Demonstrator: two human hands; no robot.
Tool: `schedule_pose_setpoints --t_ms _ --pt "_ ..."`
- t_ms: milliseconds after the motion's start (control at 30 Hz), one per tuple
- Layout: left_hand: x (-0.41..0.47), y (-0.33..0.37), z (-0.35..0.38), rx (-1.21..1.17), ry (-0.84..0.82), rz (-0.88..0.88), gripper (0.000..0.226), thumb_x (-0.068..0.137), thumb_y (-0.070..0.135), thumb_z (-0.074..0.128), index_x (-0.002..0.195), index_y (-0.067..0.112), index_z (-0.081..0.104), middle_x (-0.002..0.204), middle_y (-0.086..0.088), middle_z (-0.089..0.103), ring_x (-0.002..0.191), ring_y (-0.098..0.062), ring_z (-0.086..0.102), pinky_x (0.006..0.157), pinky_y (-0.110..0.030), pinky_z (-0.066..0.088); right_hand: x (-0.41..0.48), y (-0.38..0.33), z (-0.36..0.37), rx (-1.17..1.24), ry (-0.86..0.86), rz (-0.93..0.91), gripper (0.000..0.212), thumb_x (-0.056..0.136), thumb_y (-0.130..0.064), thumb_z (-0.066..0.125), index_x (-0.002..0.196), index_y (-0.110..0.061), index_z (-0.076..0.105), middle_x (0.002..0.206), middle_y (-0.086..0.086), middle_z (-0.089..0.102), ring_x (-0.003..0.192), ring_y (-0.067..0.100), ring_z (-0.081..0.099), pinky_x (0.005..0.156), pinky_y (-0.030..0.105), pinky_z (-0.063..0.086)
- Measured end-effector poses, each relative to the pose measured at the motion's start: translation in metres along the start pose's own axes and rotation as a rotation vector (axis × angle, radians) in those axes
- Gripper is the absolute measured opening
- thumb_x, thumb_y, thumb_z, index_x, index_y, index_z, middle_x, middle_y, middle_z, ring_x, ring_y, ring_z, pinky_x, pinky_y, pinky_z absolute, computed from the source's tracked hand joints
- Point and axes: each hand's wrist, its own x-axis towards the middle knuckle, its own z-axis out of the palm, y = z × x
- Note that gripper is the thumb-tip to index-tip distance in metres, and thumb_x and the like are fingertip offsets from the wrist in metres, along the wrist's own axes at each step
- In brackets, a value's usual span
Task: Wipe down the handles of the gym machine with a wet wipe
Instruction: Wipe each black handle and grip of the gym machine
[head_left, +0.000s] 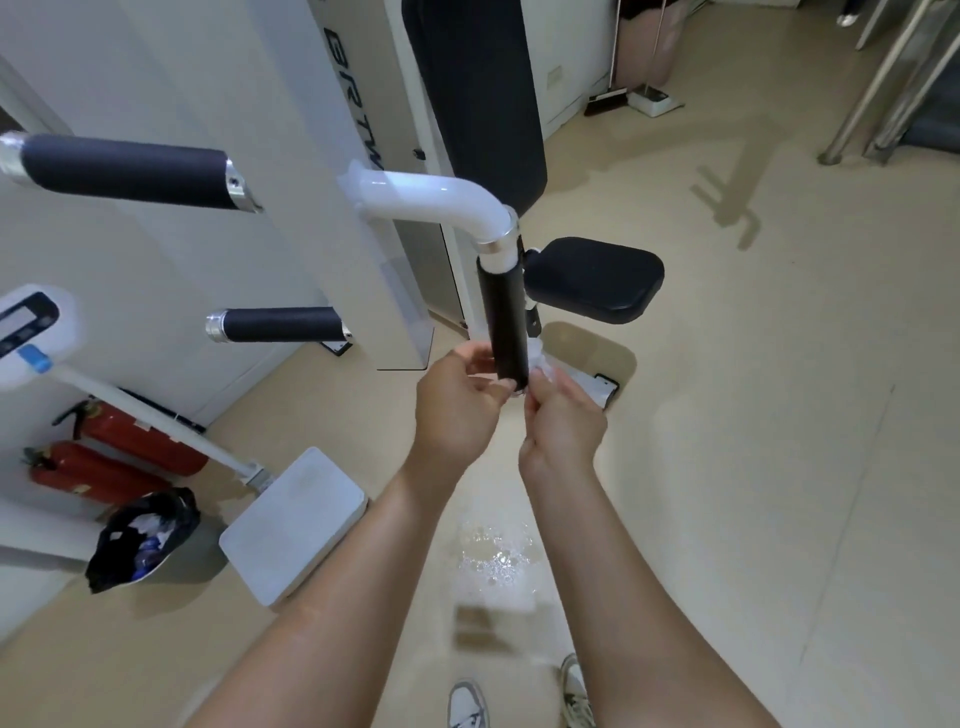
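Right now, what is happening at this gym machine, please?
A person is cleaning the machine's handles. Both hands are at the bottom end of the hanging black handle: the right hand pinches a white wet wipe against its lower end, and the left hand holds the other side with its fingertips. Two more black handles stick out on the left, with no hand on them.

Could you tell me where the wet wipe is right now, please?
In the head view, the wet wipe is bunched at the lower end of the vertical black handle, pinched between the left hand and right hand.
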Motion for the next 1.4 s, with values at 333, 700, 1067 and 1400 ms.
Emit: schedule_pose_setpoints --t_ms 333,700,1067,1400 --pt "-0.009 -0.008 0.014 -0.042 0.163 -0.057 0.018 0.084 0.009 0.065 0.079 0.025 0.061 0.081 0.003 0.071 0.080 -0.012 0.069 0.081 -0.026 0.054 -0.003 0.002 -0.018 -0.483 -0.071 -0.289 0.009 0.079 -0.002 0.064 0.072 -0.008 0.062 0.059 -0.003 0.052 0.044 0.003 0.044 0.053 0.018 0.040" --pt "-0.026 -0.016 0.019 0.182 0.119 0.100 0.027 0.083 0.005 0.054 0.090 0.028 0.065 0.094 0.023 0.066 0.090 -0.004 0.064 0.077 -0.015 0.048 -0.013 -0.008 -0.015 -0.329 -0.327 0.128 0.019 0.088 0.001 0.056 0.089 -0.007 0.073 0.089 0.009 0.073 0.080 0.020 0.068 0.076 0.031 0.053" --pt "-0.007 -0.014 0.035 -0.138 0.221 -0.119 0.034 0.085 -0.003 0.049 0.093 0.020 0.073 0.080 0.001 0.072 0.073 -0.016 0.064 0.067 -0.026 0.050 -0.003 -0.038 -0.017 -1.151 -0.416 -0.689 0.035 0.089 -0.004 0.048 0.110 -0.020 0.071 0.094 0.000 0.072 0.086 0.016 0.064 0.076 0.025 0.051" --pt "-0.032 -0.026 0.030 -0.365 0.235 -0.247 0.029 0.084 0.000 0.055 0.091 0.018 0.076 0.079 0.004 0.075 0.081 -0.011 0.070 0.082 -0.025 0.054 -0.018 -0.040 -0.029 -1.040 -0.565 -0.647 0.023 0.080 -0.010 0.068 0.100 -0.021 0.071 0.085 -0.001 0.072 0.081 0.008 0.065 0.072 0.017 0.052"
